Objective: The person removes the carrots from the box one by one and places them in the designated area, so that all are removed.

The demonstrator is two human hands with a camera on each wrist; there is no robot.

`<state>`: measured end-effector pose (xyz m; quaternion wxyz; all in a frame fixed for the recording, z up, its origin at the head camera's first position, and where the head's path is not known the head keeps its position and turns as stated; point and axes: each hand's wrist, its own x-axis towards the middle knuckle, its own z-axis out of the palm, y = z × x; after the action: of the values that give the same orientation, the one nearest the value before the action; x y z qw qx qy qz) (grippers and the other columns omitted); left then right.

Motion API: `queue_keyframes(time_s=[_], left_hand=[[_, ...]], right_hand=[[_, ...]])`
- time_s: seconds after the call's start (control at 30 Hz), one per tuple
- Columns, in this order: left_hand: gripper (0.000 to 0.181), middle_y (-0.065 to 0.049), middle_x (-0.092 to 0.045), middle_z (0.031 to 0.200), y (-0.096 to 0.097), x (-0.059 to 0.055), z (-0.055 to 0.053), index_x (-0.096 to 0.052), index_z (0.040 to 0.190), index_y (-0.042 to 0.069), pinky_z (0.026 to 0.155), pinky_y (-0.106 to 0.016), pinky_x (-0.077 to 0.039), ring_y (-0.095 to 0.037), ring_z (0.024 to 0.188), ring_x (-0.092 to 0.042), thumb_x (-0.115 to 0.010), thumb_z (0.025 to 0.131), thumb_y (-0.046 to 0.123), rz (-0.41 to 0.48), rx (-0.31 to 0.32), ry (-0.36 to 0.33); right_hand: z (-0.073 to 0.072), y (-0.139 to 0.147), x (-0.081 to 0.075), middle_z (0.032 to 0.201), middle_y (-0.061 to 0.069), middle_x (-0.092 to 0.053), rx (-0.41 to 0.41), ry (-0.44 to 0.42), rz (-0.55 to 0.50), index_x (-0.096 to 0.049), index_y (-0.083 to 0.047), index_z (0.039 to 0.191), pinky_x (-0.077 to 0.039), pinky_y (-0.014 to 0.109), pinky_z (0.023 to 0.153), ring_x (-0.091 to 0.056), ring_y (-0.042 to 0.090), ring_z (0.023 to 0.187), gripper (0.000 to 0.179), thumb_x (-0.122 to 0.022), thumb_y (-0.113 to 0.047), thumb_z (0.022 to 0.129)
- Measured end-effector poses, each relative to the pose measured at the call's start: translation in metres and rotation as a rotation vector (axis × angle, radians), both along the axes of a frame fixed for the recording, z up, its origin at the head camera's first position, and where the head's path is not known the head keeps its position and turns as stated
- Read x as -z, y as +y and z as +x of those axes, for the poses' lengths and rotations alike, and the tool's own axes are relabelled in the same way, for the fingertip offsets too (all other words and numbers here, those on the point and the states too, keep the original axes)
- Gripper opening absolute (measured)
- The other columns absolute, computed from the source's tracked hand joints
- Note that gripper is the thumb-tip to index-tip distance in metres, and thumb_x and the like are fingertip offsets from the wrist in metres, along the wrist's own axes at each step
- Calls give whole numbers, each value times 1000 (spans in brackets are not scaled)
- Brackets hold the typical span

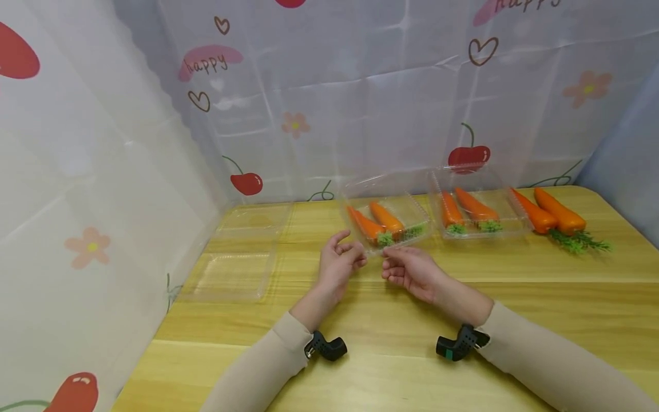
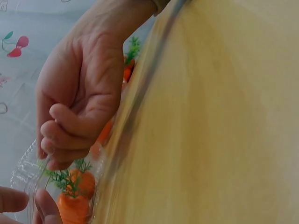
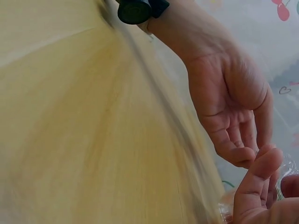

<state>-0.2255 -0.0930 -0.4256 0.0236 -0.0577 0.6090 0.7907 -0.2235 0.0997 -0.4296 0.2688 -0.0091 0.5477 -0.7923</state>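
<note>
A clear plastic box (image 1: 412,207) holds two orange carrots (image 1: 385,218) with short green tops; its lid stands raised at the back. My left hand (image 1: 341,264) pinches the front rim at the left. A little to the right, my right hand (image 1: 414,273) pinches the same rim between thumb and fingers. In the left wrist view my right hand (image 2: 81,93) spans the upper part, with the carrot tops (image 2: 65,179) below it. The right wrist view has my left hand (image 3: 229,100) across from my right fingers (image 3: 259,179), with thin clear plastic beside them.
To the right stands another clear box (image 1: 507,229) with two carrots, its lid raised. Two loose carrots (image 1: 561,214) with leafy tops lie beyond it. At the left an opened clear box (image 1: 231,274) lies flat on the wooden table (image 1: 381,377). A printed cloth (image 1: 350,103) hangs behind.
</note>
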Motion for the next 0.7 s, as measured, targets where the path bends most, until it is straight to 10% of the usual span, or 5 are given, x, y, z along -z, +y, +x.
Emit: queue_keyframes(time_s=[0.7], left_hand=[[51, -9, -58, 107, 4, 2, 15, -45, 142, 4, 71, -27, -62, -16, 75, -66, -66, 96, -4, 9, -81, -6]], right_hand=[[14, -7, 2, 77, -1, -67, -81, 23, 31, -64, -6, 95, -56, 18, 60, -66, 9, 65, 25, -52, -23, 109]])
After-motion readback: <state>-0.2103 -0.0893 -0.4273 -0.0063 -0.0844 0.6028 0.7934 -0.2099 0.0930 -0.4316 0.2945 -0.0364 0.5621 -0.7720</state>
